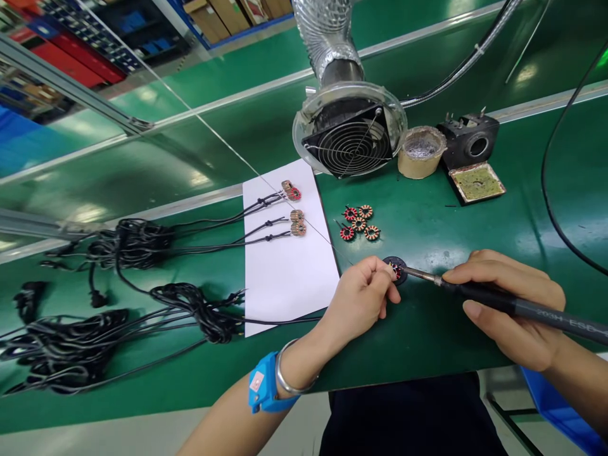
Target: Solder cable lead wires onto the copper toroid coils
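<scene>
My right hand [508, 304] grips a black soldering iron [522, 308], its metal tip touching a small wound coil [396, 269] that sits on a dark round base on the green bench. My left hand [361, 297] is closed in a pinch right beside that coil, holding a thin solder wire [266, 183] that runs up and away to the left. A blue wrist strap and a metal bangle sit on my left wrist. Several loose coils [360, 223] lie just beyond.
A white sheet [285, 278] carries three coils with black leads attached. Bundles of black cable [118, 304] lie to the left. A fume extractor fan [351, 142], a solder pot [420, 151] and an iron stand with sponge [475, 161] stand at the back.
</scene>
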Action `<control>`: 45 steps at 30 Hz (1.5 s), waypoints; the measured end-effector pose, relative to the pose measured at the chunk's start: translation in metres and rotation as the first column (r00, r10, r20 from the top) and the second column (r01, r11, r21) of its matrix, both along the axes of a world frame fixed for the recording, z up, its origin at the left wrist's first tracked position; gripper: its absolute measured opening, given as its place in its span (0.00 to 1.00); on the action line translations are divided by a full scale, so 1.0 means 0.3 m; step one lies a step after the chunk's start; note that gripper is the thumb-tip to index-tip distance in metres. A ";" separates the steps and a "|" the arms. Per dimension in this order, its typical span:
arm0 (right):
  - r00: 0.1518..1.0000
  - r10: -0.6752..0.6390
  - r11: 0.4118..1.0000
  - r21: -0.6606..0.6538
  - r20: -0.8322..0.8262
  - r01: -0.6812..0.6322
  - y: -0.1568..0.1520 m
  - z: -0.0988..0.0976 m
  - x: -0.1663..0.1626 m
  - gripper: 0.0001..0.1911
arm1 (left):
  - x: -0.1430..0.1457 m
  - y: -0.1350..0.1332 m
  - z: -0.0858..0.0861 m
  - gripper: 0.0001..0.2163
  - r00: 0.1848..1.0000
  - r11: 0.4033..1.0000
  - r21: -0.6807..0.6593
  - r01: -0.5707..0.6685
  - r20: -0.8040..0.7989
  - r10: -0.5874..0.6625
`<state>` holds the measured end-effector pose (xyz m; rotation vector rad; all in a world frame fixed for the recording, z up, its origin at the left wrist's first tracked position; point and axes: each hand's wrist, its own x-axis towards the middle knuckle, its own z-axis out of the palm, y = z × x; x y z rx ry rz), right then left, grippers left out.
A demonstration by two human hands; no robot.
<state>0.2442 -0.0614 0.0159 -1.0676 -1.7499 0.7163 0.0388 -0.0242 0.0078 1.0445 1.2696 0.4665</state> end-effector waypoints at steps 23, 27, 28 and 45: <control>1.000 -0.006 0.998 0.068 -0.014 0.007 0.000 0.016 -0.010 0.14 | -0.002 -0.005 -0.002 0.09 0.998 0.998 0.041 0.046 -0.047 -0.044; 1.000 -0.011 0.998 0.065 -0.021 0.012 0.001 0.015 -0.010 0.13 | 0.000 -0.001 -0.001 0.10 0.998 0.998 0.043 0.052 -0.047 -0.050; 1.000 -0.011 0.998 0.064 -0.024 0.012 0.001 0.014 -0.009 0.13 | 0.000 0.000 -0.002 0.10 0.998 0.998 0.044 0.053 -0.046 -0.051; 0.999 -0.037 0.997 0.066 -0.028 0.039 -0.001 0.005 -0.001 0.14 | -0.040 -0.048 -0.014 0.10 0.968 0.963 0.182 0.200 -0.187 -0.166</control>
